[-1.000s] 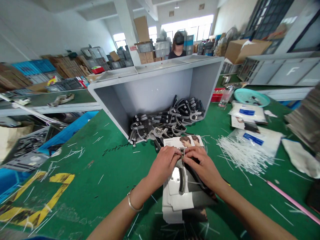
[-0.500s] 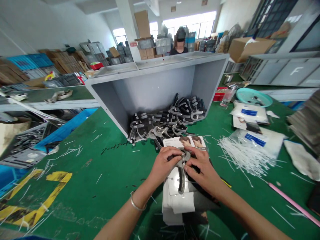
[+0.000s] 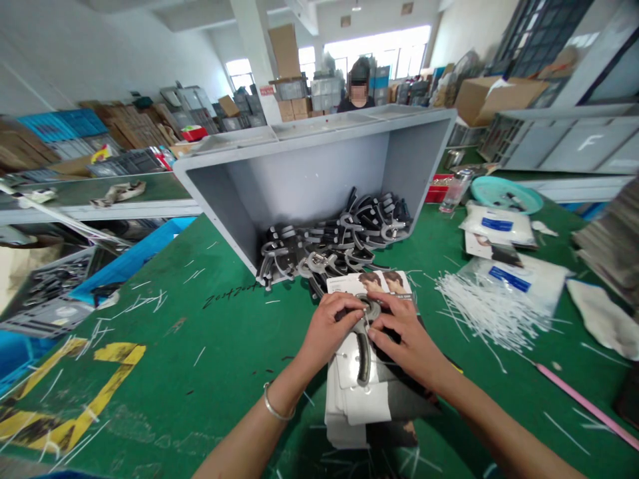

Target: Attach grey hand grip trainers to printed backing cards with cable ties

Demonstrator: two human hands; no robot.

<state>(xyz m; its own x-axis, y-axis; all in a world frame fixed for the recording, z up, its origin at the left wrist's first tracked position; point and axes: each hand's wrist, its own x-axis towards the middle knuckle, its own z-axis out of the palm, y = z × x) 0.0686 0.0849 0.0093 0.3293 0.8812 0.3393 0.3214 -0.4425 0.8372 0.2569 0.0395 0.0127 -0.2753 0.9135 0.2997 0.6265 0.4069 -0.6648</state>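
Observation:
A grey plier-like tool with a dark handle lies on a stack of printed cards on the green table. My left hand is closed at the left of the tool's head, its fingertips pressed on the metal. From the right, my right hand pinches a thin white tie at the tool's head, though the fingers partly hide it. Just beyond the hands, a grey crate lies on its side with many similar tools spilling from its opening.
White ties are heaped at the right, near plastic bags, a glass jar and a turquoise plate. A pink stick lies at the lower right. Another person is behind the crate.

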